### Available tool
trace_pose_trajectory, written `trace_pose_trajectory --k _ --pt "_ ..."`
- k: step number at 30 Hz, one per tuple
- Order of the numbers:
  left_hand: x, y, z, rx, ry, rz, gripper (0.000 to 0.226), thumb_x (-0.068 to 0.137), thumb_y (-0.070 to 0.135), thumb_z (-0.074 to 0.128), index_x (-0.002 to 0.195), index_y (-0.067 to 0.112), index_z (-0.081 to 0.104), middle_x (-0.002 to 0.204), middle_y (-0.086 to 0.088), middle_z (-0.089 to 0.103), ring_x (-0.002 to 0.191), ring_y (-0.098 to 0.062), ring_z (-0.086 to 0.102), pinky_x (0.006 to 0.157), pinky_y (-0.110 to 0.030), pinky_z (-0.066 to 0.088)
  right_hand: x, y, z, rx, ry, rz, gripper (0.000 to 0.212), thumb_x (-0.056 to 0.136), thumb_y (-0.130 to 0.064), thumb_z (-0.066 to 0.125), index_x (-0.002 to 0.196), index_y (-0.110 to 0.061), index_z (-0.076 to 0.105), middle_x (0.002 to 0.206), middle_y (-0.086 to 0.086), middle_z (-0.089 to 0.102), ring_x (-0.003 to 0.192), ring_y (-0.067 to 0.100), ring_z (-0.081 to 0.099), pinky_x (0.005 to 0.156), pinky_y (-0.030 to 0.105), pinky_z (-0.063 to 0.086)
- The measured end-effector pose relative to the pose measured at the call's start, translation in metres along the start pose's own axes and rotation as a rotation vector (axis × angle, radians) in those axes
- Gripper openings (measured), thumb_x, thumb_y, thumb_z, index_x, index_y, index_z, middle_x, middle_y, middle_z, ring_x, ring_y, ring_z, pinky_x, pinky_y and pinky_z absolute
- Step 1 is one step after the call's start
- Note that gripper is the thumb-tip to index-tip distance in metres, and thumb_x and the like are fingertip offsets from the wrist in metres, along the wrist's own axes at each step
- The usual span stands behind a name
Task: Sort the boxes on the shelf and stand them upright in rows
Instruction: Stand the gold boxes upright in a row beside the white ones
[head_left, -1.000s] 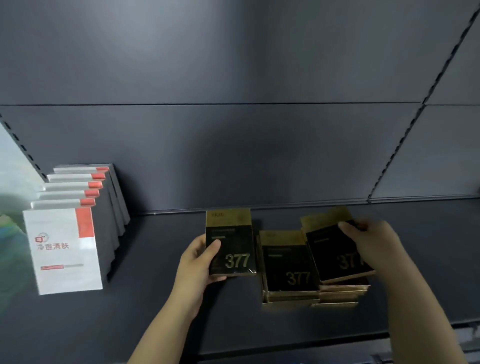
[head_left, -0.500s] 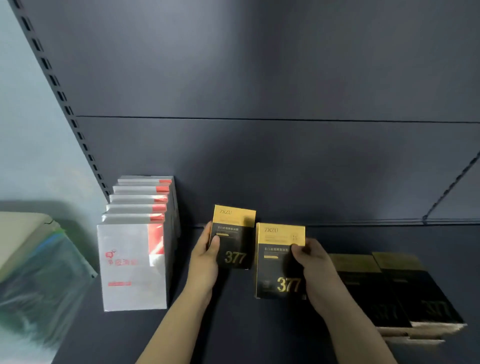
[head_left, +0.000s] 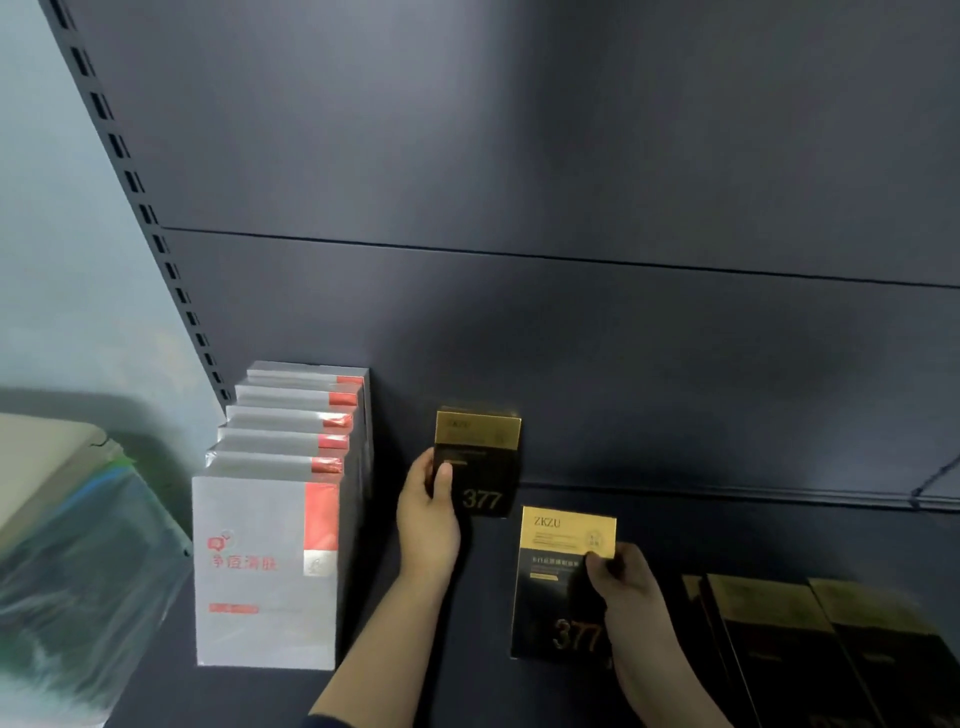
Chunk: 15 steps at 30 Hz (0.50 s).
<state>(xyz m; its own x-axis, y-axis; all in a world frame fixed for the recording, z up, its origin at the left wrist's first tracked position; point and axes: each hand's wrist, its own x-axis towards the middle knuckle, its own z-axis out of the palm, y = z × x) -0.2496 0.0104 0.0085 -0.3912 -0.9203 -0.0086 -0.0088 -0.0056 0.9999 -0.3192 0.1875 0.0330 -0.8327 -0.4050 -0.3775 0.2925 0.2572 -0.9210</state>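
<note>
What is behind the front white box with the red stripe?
Behind the front white box stand more white boxes in a row; only their tops and right edges show, their fronts are covered.

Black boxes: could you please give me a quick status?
Left hand holds one black box upright by the back panel. Right hand holds another. More lie flat at right. Nothing in the way.

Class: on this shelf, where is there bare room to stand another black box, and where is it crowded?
Bare shelf lies behind the flat black boxes, up to the back panel, and between the two held boxes. It is crowded at the white row on the left and the flat pile on the right.
</note>
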Motion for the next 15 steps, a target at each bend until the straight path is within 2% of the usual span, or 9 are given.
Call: trace_pose_trajectory --k 3,6,7,9,11,13,15 --pt "0.001 -0.005 0.001 0.053 0.045 -0.003 0.028 0.100 0.020 0.050 0.127 0.013 0.057 0.118 -0.001 0.065 0.115 -0.017 0.059 0.087 -0.018 0.044 0.001 -0.002 0.007 0.036 -0.050 -0.014 0.013 0.100 -0.016 0.049 0.107 -0.020 0.059 0.107 0.005 0.068 0.102 0.023 0.063 0.093 0.047 0.051" --pt "-0.005 -0.002 -0.001 0.121 0.111 0.009 0.038 0.094 0.018 0.061 0.131 0.012 0.053 0.131 -0.005 0.054 0.124 -0.017 0.050 0.106 -0.030 0.038 0.001 -0.010 0.016 0.046 -0.091 -0.083 0.016 0.100 -0.018 0.049 0.112 -0.024 0.058 0.108 -0.001 0.067 0.103 0.015 0.062 0.083 0.033 0.051" --pt "-0.010 0.000 -0.002 0.174 0.144 0.030 0.043 0.093 0.018 0.064 0.134 0.011 0.051 0.136 -0.005 0.050 0.127 -0.016 0.045 0.108 -0.029 0.033 0.001 -0.012 0.020 0.047 -0.099 -0.110 0.016 0.100 -0.018 0.049 0.113 -0.023 0.058 0.107 -0.003 0.067 0.102 0.013 0.062 0.079 0.029 0.049" --pt "-0.025 0.005 -0.007 0.250 0.175 0.102 0.045 0.094 0.021 0.061 0.137 0.013 0.050 0.140 -0.001 0.044 0.132 -0.013 0.037 0.108 -0.022 0.025 0.004 -0.017 0.030 0.061 -0.117 -0.174 0.015 0.099 -0.019 0.051 0.111 -0.023 0.058 0.107 -0.004 0.067 0.103 0.013 0.063 0.081 0.028 0.049" --pt "-0.041 0.007 -0.012 0.232 0.115 0.156 0.041 0.098 0.025 0.052 0.139 0.020 0.049 0.137 0.010 0.041 0.129 -0.001 0.036 0.103 -0.007 0.022 0.007 -0.021 0.041 0.088 -0.152 -0.243 0.014 0.097 -0.018 0.054 0.108 -0.024 0.061 0.108 -0.004 0.067 0.103 0.013 0.064 0.082 0.027 0.052" --pt "-0.050 0.005 -0.016 0.209 0.021 0.180 0.040 0.100 0.025 0.049 0.140 0.029 0.048 0.131 0.019 0.046 0.123 0.014 0.041 0.097 0.003 0.025 0.011 -0.025 0.055 0.093 -0.173 -0.309 0.016 0.095 -0.016 0.058 0.105 -0.028 0.063 0.107 -0.005 0.068 0.101 0.009 0.065 0.075 0.019 0.053" --pt "-0.050 0.003 -0.017 0.212 -0.024 0.180 0.037 0.099 0.021 0.051 0.133 0.036 0.050 0.129 0.025 0.049 0.118 0.023 0.042 0.097 0.003 0.032 0.016 -0.028 0.068 0.070 -0.147 -0.340 0.021 0.091 -0.018 0.063 0.103 -0.035 0.061 0.114 -0.006 0.063 0.100 0.005 0.063 0.075 0.016 0.050"
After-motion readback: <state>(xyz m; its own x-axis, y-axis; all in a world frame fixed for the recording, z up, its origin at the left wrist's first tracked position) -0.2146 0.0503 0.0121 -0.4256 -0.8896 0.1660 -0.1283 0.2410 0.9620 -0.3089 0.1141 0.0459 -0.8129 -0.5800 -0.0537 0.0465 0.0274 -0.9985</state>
